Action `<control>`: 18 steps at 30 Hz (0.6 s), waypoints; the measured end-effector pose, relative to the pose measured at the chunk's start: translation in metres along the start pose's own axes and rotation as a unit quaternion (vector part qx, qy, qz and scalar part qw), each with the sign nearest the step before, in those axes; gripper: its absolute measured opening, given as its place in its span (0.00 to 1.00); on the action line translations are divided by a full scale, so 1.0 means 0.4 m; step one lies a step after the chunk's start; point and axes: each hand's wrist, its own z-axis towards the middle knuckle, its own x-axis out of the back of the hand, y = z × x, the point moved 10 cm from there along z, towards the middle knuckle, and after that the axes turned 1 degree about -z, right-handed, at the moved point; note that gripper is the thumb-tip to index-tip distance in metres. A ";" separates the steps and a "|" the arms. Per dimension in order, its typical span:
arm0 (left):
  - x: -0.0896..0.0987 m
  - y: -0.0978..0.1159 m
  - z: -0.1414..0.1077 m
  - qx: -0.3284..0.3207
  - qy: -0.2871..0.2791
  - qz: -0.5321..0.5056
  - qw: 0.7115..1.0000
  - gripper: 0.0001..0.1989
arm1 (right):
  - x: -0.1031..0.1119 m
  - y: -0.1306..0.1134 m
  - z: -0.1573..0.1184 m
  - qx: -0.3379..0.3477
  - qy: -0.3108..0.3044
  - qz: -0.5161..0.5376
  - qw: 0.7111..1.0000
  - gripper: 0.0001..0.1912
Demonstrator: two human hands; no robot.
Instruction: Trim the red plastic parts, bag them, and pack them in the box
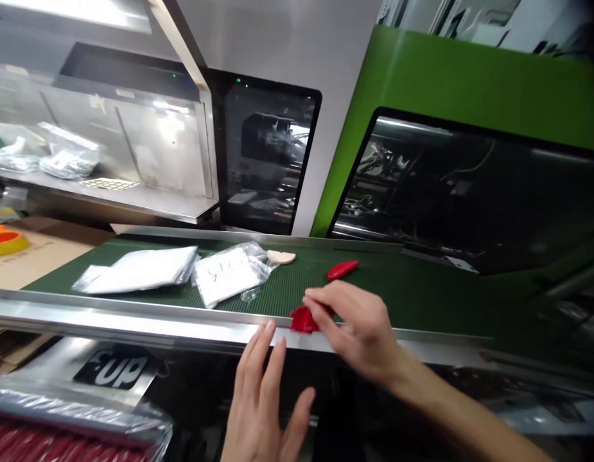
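Over the metal rail [157,323] at the front of a green conveyor belt [383,301], my right hand [359,321] is closed on a small red plastic part [302,319]. Its fingers cover some of the part, so the full shape is hidden. My left hand [262,391] is open just left of it, fingers spread and fingertips close to the rail, holding nothing. A second red plastic part [343,270], long and narrow, lies on the belt beyond my right hand.
Two clear bags with white contents, one flat bag [137,269] and one marked bag [232,273], lie on the belt beside a beige piece [281,257]. A bagged box of dark red parts [70,443] sits below left. Behind stands a green machine [451,77].
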 end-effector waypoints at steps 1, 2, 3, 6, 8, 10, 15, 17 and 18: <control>0.003 -0.001 0.008 0.044 0.005 -0.050 0.998 0.36 | 0.006 -0.045 -0.014 0.001 0.009 0.036 0.999 0.18; 0.004 -0.012 0.006 0.099 0.005 -0.096 0.990 0.33 | 0.004 -0.076 -0.026 -0.001 0.008 0.070 0.998 0.18; 0.004 -0.033 -0.006 0.164 0.002 -0.139 0.977 0.29 | -0.003 -0.088 -0.035 -0.008 -0.002 0.098 0.995 0.18; 0.003 -0.108 -0.085 0.367 -0.018 -0.270 0.890 0.22 | -0.045 0.003 -0.046 -0.065 -0.052 0.123 0.989 0.18; 0.009 -0.135 -0.138 0.456 -0.027 -0.349 0.818 0.25 | -0.076 0.136 -0.047 -0.114 -0.077 0.083 0.987 0.17; 0.025 -0.146 -0.168 0.498 -0.019 -0.398 0.771 0.25 | -0.123 0.267 -0.052 -0.142 -0.122 0.029 0.982 0.14; 0.022 -0.136 -0.210 0.562 0.020 -0.515 0.647 0.20 | -0.234 0.417 -0.086 -0.139 -0.234 -0.037 0.962 0.12; 0.014 -0.124 -0.215 0.569 0.031 -0.558 0.603 0.18 | -0.234 0.412 -0.089 -0.126 -0.227 -0.051 0.964 0.12; 0.010 -0.118 -0.217 0.569 0.029 -0.576 0.585 0.18 | -0.220 0.403 -0.087 -0.124 -0.207 -0.061 0.969 0.11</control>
